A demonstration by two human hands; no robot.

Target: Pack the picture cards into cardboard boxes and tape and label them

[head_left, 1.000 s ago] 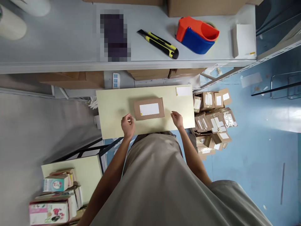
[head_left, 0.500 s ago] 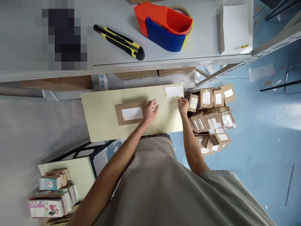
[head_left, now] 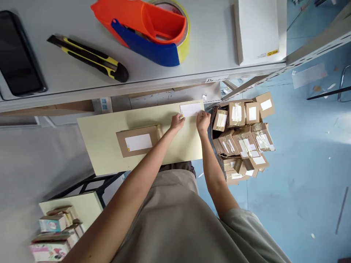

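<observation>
A white label (head_left: 190,109) with a small yellow mark lies at the far right part of the pale yellow tabletop (head_left: 101,146). My left hand (head_left: 177,122) is closed, its thumb and fingers pinching the label's near left corner. At the label's right end, my right hand (head_left: 203,122) has its fingers curled and closed on the edge. A brown cardboard box (head_left: 157,133) sits on the tabletop to the left of my hands, bearing another white label (head_left: 138,142) on its upper face.
Above the tabletop, a grey shelf (head_left: 208,51) holds a phone (head_left: 20,54), a utility knife (head_left: 90,56), an orange and blue tape dispenser (head_left: 145,33) and a white label stack (head_left: 257,33). Taped boxes (head_left: 246,140) are piled at right. Printed cartons (head_left: 52,244) stand lower left.
My left hand has left the box and moved right to the loose label, closing on its corner. My right hand has closed on the label's right end. The view has shifted.
</observation>
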